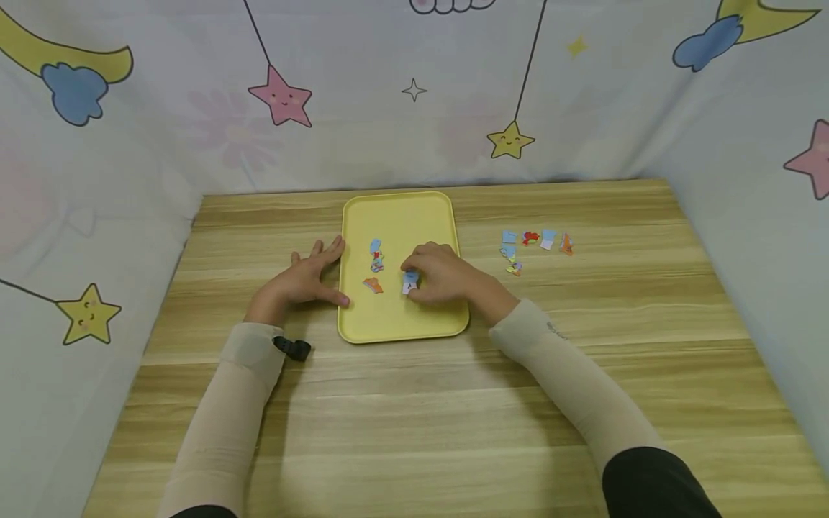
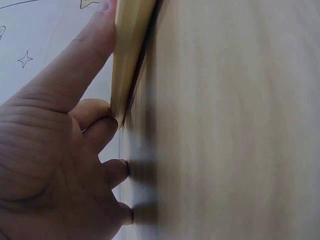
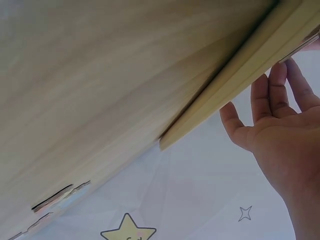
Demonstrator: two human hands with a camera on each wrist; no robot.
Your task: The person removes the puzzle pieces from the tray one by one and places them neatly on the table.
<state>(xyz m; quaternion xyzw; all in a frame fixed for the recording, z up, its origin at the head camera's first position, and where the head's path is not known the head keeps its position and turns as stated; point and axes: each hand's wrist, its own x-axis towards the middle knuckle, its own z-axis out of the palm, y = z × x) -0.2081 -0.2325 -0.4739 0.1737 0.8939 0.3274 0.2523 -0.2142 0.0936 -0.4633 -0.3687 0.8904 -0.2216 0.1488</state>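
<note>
A yellow tray (image 1: 363,320) lies on the wooden table. Spread along its left edge is the left hand (image 1: 299,280), thumb and fingertips touching the rim; the left wrist view shows this hand (image 2: 55,160) against the tray's side (image 2: 125,55). Over the tray's right half, the right hand (image 1: 443,273) pinches a blue and white puzzle piece (image 1: 410,282) between thumb and fingers. In the right wrist view the hand (image 3: 285,125) reaches over the tray wall (image 3: 225,85). Joined pieces (image 1: 376,256) form a short column on the tray, with an orange piece (image 1: 373,285) below.
Right of the tray, several loose puzzle pieces lie on the table (image 1: 583,403), among them a red one (image 1: 530,238), an orange one (image 1: 566,243) and a yellow one (image 1: 514,268). A white cloth (image 1: 369,144) printed with stars hangs behind the table.
</note>
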